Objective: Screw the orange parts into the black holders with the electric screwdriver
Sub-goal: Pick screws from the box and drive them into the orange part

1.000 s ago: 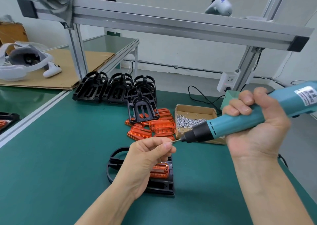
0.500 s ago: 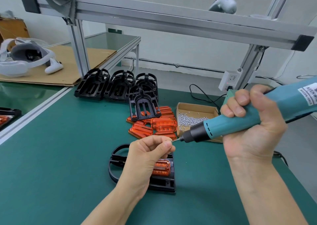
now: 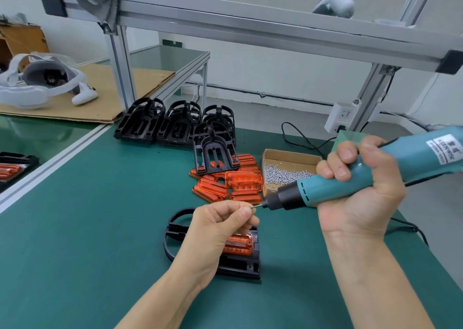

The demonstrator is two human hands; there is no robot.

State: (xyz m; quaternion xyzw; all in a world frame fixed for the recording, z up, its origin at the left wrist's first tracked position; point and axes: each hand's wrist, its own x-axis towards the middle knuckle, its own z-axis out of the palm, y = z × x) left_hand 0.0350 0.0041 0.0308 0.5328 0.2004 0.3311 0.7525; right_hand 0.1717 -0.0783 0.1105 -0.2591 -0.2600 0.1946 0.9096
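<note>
Inside cardboard box (image 3: 290,157), loose screws (image 3: 285,175)

Bright, even overhead light; soft shadows lie under the hands. Wide-angle bending bows the aluminium frame (image 3: 250,25) toward 12 o'clock. Slight softness throughout, no glare.

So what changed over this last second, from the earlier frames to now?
Very little. The right hand keeps its grip on the electric screwdriver, and the left hand still pinches a small screw at the bit tip; both drifted slightly, mostly with the camera. Nothing was picked up or released. The black holder with its orange part stays put on the mat.
</note>
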